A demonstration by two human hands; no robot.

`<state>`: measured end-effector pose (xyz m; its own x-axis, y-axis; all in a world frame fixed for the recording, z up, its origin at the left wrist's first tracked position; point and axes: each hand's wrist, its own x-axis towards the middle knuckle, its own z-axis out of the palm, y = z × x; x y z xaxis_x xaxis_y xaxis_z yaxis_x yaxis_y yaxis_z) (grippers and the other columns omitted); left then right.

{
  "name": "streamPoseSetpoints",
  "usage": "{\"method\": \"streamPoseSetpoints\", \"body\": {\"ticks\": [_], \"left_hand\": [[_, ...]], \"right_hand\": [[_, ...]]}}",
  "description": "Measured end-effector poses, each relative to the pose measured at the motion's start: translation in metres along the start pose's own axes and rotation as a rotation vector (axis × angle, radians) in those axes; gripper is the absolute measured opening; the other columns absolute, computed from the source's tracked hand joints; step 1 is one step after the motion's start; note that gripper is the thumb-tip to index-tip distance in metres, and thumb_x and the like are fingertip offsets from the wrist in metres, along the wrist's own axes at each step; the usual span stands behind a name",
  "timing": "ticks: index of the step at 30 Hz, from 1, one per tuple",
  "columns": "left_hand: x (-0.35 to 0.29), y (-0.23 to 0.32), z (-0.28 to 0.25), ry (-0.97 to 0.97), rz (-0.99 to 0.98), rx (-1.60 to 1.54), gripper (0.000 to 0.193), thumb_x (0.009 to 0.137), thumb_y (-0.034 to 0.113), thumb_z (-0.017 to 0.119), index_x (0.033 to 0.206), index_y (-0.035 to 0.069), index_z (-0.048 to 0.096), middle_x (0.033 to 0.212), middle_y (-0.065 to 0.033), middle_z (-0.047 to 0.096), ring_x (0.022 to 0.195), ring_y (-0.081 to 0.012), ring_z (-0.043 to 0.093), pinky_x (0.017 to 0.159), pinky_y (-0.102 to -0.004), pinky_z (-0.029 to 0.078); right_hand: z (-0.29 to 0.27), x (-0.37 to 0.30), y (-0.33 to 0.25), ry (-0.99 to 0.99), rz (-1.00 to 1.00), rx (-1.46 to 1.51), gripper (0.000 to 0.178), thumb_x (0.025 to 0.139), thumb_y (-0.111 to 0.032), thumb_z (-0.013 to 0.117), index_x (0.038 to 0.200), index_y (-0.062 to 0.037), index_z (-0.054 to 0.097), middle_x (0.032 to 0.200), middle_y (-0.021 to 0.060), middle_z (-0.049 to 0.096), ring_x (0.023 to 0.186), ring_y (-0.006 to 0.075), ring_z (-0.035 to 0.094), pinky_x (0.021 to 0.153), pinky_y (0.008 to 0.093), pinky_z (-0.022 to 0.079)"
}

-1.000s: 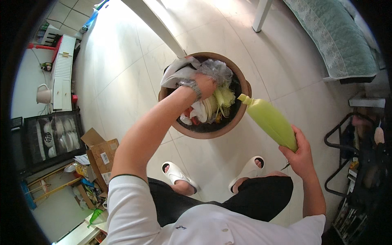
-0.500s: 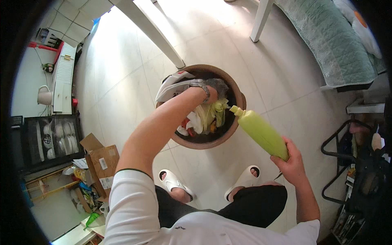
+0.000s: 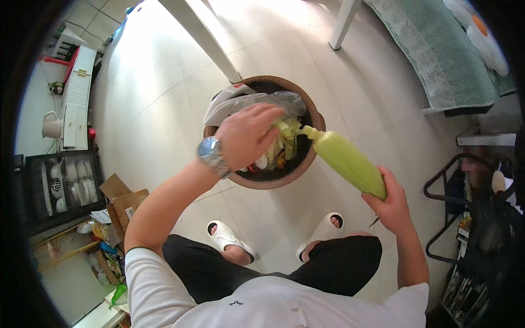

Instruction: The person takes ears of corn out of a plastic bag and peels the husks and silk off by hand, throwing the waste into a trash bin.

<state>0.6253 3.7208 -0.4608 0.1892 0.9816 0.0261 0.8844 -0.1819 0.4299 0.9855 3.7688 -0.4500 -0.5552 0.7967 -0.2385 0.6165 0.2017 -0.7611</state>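
Note:
My right hand (image 3: pixel 392 203) grips the lower end of a green ear of corn (image 3: pixel 346 162) still in its husk, its tip pointing up-left over a round brown bin (image 3: pixel 308 158). My left hand (image 3: pixel 249 133), with a metal watch on the wrist, is closed on pale green husk leaves (image 3: pixel 285 136) at the tip of the corn, above the bin's opening. Inside the bin lie crumpled plastic bags, husk pieces and other scraps.
White table legs (image 3: pixel 199 38) stand behind the bin and a green patterned mat (image 3: pixel 437 49) lies at the upper right. Cardboard boxes (image 3: pixel 123 202) and clutter sit at the left, a black wire rack (image 3: pixel 465 218) at the right. My feet wear white slippers (image 3: pixel 227 238).
The corn has moved left and closer to the bin. My left hand has come out of the bin's middle and taken hold of the husk leaves at the corn's tip.

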Motion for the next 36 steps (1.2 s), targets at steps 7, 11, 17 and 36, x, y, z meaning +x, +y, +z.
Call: {"method": "streamPoseSetpoints", "body": {"ticks": [7, 11, 17, 36], "left_hand": [[-0.012, 0.058, -0.018, 0.049, 0.218, -0.119, 0.081, 0.075, 0.034, 0.08, 0.142, 0.005, 0.043, 0.134, -0.0191, 0.056, 0.131, -0.0377, 0.046, 0.111, -0.0457, 0.036], [-0.014, 0.03, -0.035, -0.511, -0.205, -0.798, 0.087, 0.078, 0.043, 0.08, 0.145, 0.005, 0.038, 0.131, -0.0146, 0.057, 0.117, -0.0263, 0.057, 0.102, -0.0372, 0.045], [-0.053, 0.014, 0.006, 0.181, -0.439, -1.178, 0.066, 0.08, 0.028, 0.081, 0.127, -0.001, 0.045, 0.114, -0.0112, 0.062, 0.1, -0.0159, 0.061, 0.086, -0.0311, 0.052], [-0.073, 0.029, 0.049, 0.396, -0.531, -0.435, 0.067, 0.088, 0.042, 0.066, 0.137, 0.003, 0.04, 0.109, -0.0254, 0.066, 0.099, -0.0409, 0.065, 0.083, -0.0449, 0.052]], "right_hand": [[-0.004, 0.064, -0.077, -0.179, -0.547, -0.427, 0.049, 0.077, -0.008, 0.071, 0.123, -0.003, 0.054, 0.111, 0.0147, 0.062, 0.103, 0.0315, 0.063, 0.095, 0.0428, 0.048], [0.014, 0.096, -0.123, -0.083, -1.034, -0.653, 0.046, 0.079, -0.01, 0.069, 0.123, -0.0043, 0.055, 0.113, 0.0111, 0.063, 0.106, 0.0297, 0.062, 0.107, 0.0442, 0.041], [0.065, 0.114, -0.113, 0.301, -0.52, 0.042, 0.035, 0.088, -0.017, 0.065, 0.119, -0.0037, 0.058, 0.105, 0.0085, 0.064, 0.098, 0.0213, 0.063, 0.097, 0.0367, 0.047], [0.126, 0.149, -0.111, 0.031, -0.071, 0.471, 0.028, 0.093, -0.025, 0.059, 0.084, 0.0002, 0.068, 0.065, 0.0052, 0.064, 0.055, 0.012, 0.061, 0.056, 0.0297, 0.051]]}}
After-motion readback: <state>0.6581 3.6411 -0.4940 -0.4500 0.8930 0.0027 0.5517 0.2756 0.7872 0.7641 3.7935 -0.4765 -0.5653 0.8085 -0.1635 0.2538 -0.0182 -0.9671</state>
